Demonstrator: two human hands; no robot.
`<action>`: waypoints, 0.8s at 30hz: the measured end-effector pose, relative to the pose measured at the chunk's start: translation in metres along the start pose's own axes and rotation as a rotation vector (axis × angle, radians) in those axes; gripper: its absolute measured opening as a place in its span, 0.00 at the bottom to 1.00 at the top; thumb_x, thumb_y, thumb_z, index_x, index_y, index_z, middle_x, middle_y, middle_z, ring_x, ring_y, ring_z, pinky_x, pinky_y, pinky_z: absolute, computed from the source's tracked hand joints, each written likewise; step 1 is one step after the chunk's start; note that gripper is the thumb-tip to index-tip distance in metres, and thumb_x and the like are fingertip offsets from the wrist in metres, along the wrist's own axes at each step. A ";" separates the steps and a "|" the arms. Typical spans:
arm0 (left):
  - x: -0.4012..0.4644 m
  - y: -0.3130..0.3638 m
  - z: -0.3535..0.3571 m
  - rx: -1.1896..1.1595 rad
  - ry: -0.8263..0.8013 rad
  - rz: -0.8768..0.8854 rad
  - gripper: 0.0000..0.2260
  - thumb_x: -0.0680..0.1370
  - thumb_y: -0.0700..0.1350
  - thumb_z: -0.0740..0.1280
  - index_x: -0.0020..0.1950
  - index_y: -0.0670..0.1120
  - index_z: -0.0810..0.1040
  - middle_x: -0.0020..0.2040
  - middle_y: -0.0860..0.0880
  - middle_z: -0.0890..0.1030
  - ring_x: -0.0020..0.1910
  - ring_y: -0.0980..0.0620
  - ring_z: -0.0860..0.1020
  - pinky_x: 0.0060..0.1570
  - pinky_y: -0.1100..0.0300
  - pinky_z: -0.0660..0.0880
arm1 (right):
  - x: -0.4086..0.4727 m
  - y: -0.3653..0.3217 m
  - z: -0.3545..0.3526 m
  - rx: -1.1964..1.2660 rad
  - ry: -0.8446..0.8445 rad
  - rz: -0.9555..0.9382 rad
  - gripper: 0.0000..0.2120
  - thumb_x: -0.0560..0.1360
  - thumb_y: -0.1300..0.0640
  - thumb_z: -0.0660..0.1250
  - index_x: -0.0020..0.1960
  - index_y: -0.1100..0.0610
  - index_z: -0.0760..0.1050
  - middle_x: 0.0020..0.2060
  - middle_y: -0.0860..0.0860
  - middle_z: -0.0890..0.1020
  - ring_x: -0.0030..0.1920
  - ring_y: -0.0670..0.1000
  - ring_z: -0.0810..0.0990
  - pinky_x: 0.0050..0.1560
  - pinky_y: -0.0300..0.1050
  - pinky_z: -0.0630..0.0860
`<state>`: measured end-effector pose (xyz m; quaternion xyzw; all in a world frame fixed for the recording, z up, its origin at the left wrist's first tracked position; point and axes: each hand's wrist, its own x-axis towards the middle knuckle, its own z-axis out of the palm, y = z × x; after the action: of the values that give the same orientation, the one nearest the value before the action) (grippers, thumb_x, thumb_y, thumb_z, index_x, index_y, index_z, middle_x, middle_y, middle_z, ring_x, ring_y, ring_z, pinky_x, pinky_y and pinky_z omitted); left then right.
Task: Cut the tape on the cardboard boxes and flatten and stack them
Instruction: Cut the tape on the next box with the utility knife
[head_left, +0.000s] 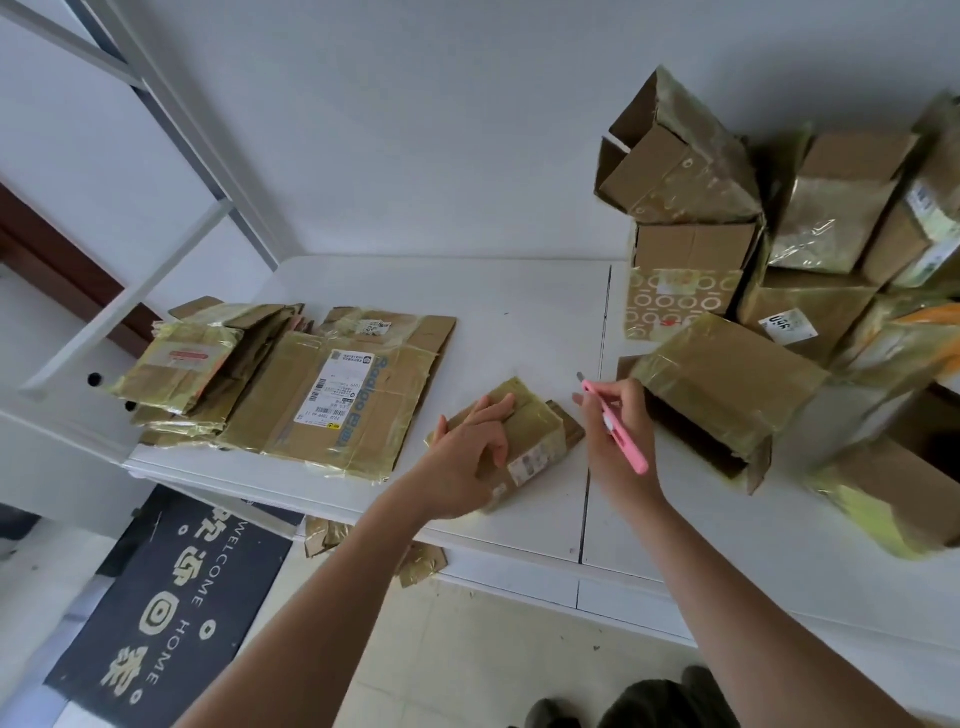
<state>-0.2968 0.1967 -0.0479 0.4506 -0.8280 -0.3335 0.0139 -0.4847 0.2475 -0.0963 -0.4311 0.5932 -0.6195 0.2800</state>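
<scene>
Leftmost, a dark doormat (171, 608) printed with "WELCOME HOME" lies on the floor below the white worktop (519, 312). Above it, on the worktop's left part, sits a stack of flattened boxes (291, 384), tape-wrapped, the top sheet bearing a white shipping label. Just beside the stack toward the middle lies a small taped box (524, 431), near the front edge of the worktop. The left hand (467, 457) rests on this box, fingers laid over its top and curling round the near side, holding it down. Close by on the right, the right hand (618, 431) pinches a pink utility knife (615, 426), its blade tip pointing away from the person, above the worktop and apart from the small box. Farther right, a pile of unflattened boxes (769, 260) is heaped against the wall, some with open flaps.
</scene>
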 end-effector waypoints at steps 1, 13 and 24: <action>0.000 0.001 0.001 -0.030 0.035 0.003 0.12 0.71 0.33 0.69 0.45 0.48 0.71 0.77 0.56 0.60 0.78 0.58 0.50 0.75 0.42 0.37 | -0.002 -0.002 0.002 0.008 0.002 -0.001 0.04 0.82 0.60 0.62 0.52 0.61 0.70 0.43 0.55 0.78 0.41 0.45 0.78 0.40 0.41 0.75; 0.001 0.001 0.012 -0.198 0.314 -0.043 0.34 0.65 0.47 0.81 0.69 0.52 0.74 0.70 0.58 0.70 0.70 0.61 0.66 0.69 0.64 0.37 | -0.021 0.009 -0.002 0.191 -0.062 0.082 0.07 0.80 0.56 0.65 0.47 0.60 0.72 0.41 0.51 0.82 0.45 0.50 0.83 0.41 0.40 0.79; 0.002 0.000 0.010 -0.190 0.317 -0.032 0.33 0.66 0.48 0.81 0.69 0.52 0.74 0.70 0.59 0.70 0.68 0.62 0.68 0.69 0.66 0.37 | -0.012 0.011 0.002 0.147 -0.174 0.051 0.06 0.80 0.57 0.65 0.45 0.56 0.72 0.37 0.41 0.81 0.41 0.40 0.80 0.38 0.30 0.73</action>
<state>-0.3009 0.2010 -0.0563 0.5073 -0.7728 -0.3354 0.1814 -0.4792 0.2559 -0.1097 -0.4464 0.5305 -0.6143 0.3768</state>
